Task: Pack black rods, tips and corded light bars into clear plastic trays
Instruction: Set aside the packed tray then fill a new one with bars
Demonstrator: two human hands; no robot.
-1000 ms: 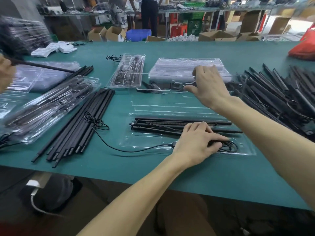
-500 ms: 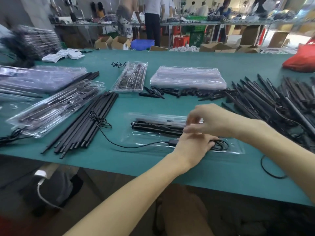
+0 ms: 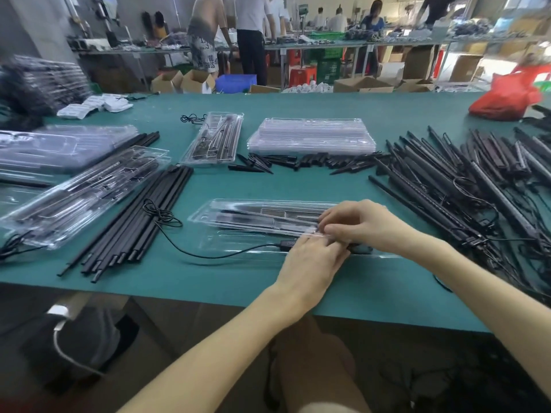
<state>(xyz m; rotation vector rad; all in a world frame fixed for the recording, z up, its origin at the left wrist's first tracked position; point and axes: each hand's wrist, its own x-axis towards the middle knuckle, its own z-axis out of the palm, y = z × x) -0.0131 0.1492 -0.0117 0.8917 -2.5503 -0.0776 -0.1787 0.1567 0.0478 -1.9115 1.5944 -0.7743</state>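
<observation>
Near table [image 3: 208,281] centre: clear tray [image 3: 262,216], rods inside. Left hand [image 3: 310,260] flat, pressing cord [image 3: 208,255]; right hand [image 3: 362,223] pinching tray lid. Risk: loose cord trapped under lid, preventing closure.

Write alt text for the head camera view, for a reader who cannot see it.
Two bare hands, left hand and right hand, meet over a clear plastic tray holding black parts on a green table, a black cord trailing left. Loose black rods, tips, stacked empty trays and corded light bars surround it.
</observation>
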